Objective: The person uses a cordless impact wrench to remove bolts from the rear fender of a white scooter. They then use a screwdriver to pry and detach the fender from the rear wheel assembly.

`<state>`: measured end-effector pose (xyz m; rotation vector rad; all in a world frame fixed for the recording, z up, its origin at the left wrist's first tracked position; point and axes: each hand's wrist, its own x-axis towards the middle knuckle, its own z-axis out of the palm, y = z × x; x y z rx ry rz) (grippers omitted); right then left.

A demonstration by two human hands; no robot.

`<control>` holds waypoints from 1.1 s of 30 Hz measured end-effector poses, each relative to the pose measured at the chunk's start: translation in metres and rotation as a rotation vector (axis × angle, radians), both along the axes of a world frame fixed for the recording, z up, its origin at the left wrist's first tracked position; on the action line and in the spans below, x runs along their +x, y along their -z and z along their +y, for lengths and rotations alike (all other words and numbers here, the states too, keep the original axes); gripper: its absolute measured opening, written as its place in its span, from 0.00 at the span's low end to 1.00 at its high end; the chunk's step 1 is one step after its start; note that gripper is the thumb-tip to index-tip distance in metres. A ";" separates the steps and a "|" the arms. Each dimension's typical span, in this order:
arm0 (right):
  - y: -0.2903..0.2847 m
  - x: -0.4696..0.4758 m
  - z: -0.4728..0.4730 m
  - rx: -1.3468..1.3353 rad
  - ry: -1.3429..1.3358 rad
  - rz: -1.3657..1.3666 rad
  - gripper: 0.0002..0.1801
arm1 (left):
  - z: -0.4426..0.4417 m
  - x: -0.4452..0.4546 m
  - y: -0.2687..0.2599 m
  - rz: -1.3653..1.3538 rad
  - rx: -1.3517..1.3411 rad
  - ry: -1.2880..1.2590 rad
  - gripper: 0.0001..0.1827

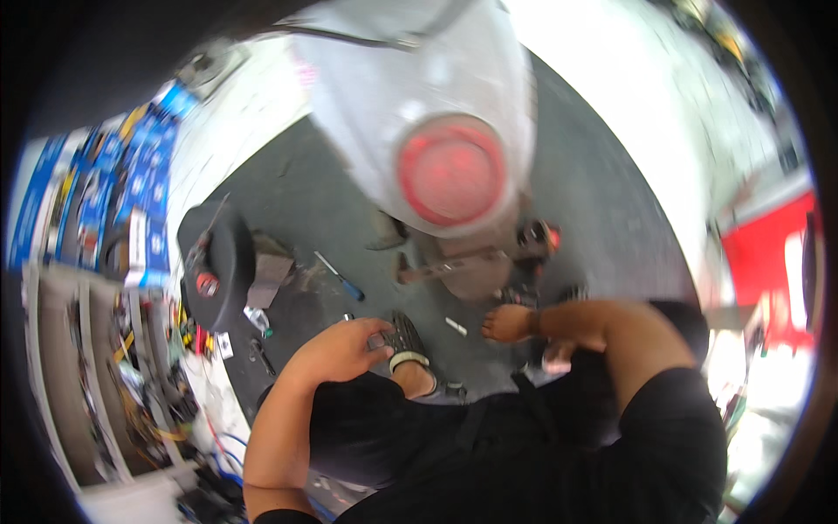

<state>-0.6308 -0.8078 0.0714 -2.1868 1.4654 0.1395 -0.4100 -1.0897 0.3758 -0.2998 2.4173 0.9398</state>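
Observation:
My left hand (350, 350) hangs over my left knee, near my shoe (406, 337), with thumb and fingers apart. A bit of grey metal (376, 340) shows in the gap and seems to lie beyond the hand. My right hand (510, 323) is low over the floor by my right knee, its fingers curled. Blur hides whether anything is in it. Ahead is the white rear bodywork (373, 118) of a vehicle, perhaps a scooter, with a round red tail light (452, 170). Beneath it is a blurred brownish metal bar (452, 265).
A blue-handled screwdriver (344, 281) and a small white stick (456, 326) lie on the dark mat (294, 170). Left are a black padded seat (229, 281) with a tool on it, blue boxes (144, 177) and grey shelving (55, 314). A black-and-red object (540, 239) is right of the bar.

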 end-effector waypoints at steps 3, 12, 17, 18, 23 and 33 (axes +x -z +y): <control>-0.113 0.036 0.005 -0.098 0.006 -0.336 0.13 | 0.033 -0.005 -0.010 0.021 0.053 0.096 0.35; -0.156 0.017 0.021 -0.611 0.021 -0.469 0.18 | 0.094 -0.008 0.022 -0.557 0.664 -0.131 0.20; 0.003 -0.072 0.041 -0.037 0.502 0.345 0.22 | 0.094 0.011 0.038 -0.145 -0.117 0.366 0.19; 0.030 -0.083 0.045 -0.102 0.425 0.437 0.25 | 0.093 0.013 0.038 -0.194 -0.203 0.356 0.19; 0.096 -0.090 0.048 0.088 0.381 0.641 0.30 | 0.089 0.003 0.030 -0.056 -0.188 0.261 0.16; 0.022 -0.091 0.064 0.214 0.338 0.157 0.29 | 0.084 -0.025 0.024 0.002 -0.056 0.042 0.17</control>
